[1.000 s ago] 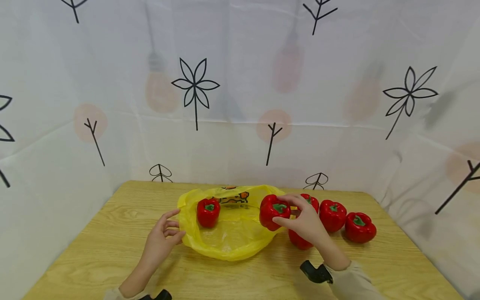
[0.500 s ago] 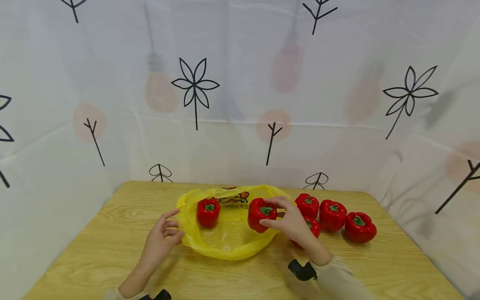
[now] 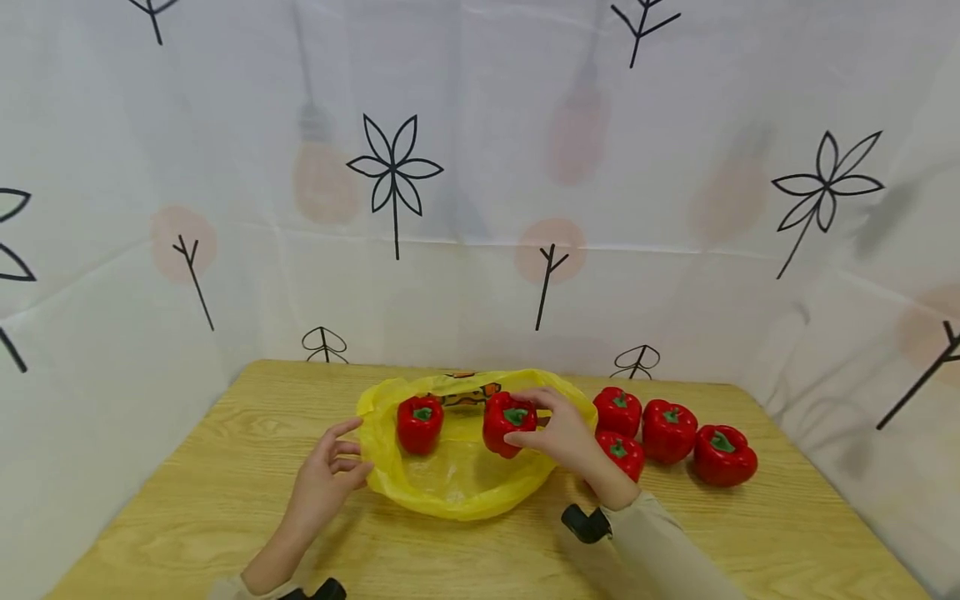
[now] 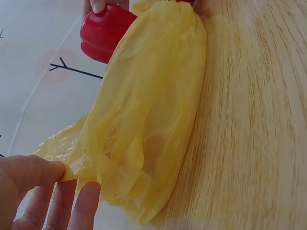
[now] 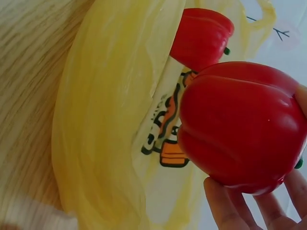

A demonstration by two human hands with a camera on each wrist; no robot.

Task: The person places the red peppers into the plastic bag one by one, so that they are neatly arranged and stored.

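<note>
A yellow plastic bag (image 3: 450,504) lies with its mouth spread wide. My left hand (image 3: 322,479) pinches the bag's left edge; the left wrist view shows thumb and fingers on the thin film (image 4: 79,155). My right hand (image 3: 558,433) grips a red bell pepper (image 3: 497,427) from its right side, holding it over the bag's opening. In the right wrist view this pepper (image 5: 244,127) appears large in front of the bag's printed inner wall. A second red bell pepper (image 3: 418,432), green stem up, sits inside the bag at the left.
Several more red bell peppers, among them one at the front (image 3: 621,454) and one at the far right (image 3: 723,457), stand grouped to the right of the bag on the wooden table (image 3: 202,492). Behind the table hangs a white patterned cloth (image 3: 465,308).
My right hand has carried its bell pepper leftward from the bag's right rim to over its opening, uncovering the peppers at the right. The left hand has stayed at the bag's edge.
</note>
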